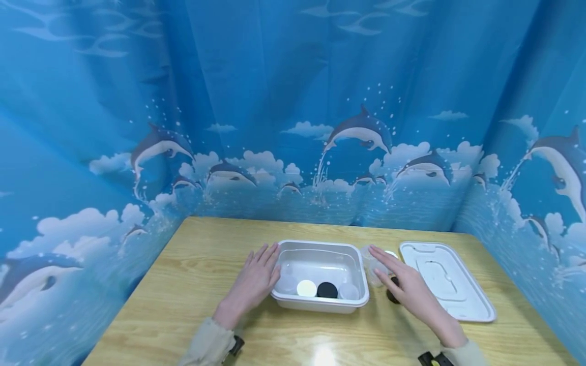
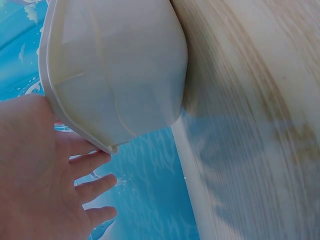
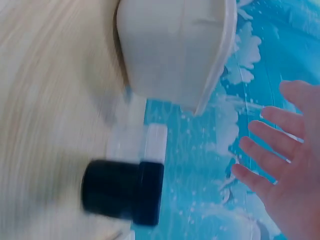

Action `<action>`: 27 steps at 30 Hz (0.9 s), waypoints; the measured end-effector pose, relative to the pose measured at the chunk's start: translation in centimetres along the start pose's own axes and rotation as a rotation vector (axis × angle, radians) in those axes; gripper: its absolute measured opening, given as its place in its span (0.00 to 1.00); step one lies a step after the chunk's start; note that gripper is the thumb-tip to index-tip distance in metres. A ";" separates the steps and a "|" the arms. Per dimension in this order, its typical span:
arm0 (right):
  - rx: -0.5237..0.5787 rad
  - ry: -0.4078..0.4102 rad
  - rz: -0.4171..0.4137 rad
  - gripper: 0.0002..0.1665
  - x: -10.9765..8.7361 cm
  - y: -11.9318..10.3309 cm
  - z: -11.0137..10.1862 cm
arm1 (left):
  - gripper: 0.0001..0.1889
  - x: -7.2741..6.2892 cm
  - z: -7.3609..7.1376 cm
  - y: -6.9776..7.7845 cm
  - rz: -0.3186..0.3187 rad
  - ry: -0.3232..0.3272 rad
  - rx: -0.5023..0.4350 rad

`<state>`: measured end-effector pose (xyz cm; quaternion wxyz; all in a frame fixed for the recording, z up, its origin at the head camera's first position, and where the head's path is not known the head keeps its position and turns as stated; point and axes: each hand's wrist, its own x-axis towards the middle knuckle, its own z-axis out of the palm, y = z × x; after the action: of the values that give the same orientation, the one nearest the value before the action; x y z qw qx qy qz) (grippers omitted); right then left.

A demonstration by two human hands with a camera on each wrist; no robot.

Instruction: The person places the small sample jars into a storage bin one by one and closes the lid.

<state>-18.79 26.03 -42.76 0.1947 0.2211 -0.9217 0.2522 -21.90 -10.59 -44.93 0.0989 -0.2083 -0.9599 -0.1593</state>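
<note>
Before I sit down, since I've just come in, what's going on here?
A person's left hand is at one end of a white tub with a row of small containers inside. The right hand, holding nothing, is above loose containers beside the tub, including a black one. The white lid lies on the table to the right.

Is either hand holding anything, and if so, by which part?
Nothing appears held: the left hand is open by the white tub, the right hand open near a black jar.
</note>
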 end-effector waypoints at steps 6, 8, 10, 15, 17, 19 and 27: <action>-0.036 0.166 0.018 0.26 -1.4 1.8 -0.9 | 0.29 -0.1 0.0 -0.1 -0.008 0.001 -0.017; -0.018 0.185 0.039 0.26 -2.0 2.4 -1.0 | 0.29 -0.1 0.0 -0.2 -0.012 0.001 -0.017; 0.016 0.179 0.086 0.26 -2.5 2.8 -1.0 | 0.29 -0.1 0.0 -0.2 -0.015 0.001 -0.016; 0.117 0.129 0.246 0.27 -3.4 3.8 -0.4 | 0.29 -0.1 -0.2 -0.2 -0.014 0.000 -0.019; 0.159 0.112 0.303 0.28 -3.7 4.0 -0.1 | 0.29 -0.1 -0.2 -0.2 -0.012 -0.003 -0.017; 0.188 0.101 0.348 0.30 -3.9 4.1 0.2 | 0.29 -0.1 -0.2 -0.1 -0.012 -0.007 -0.016; 0.248 0.013 0.504 0.40 -4.3 4.6 1.2 | 0.29 0.0 -0.2 0.1 -0.002 -0.020 -0.028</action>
<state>-17.88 30.33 -47.46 0.1034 0.0056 -0.9084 0.4051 -21.88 -10.57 -44.73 0.0861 -0.2103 -0.9588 -0.1707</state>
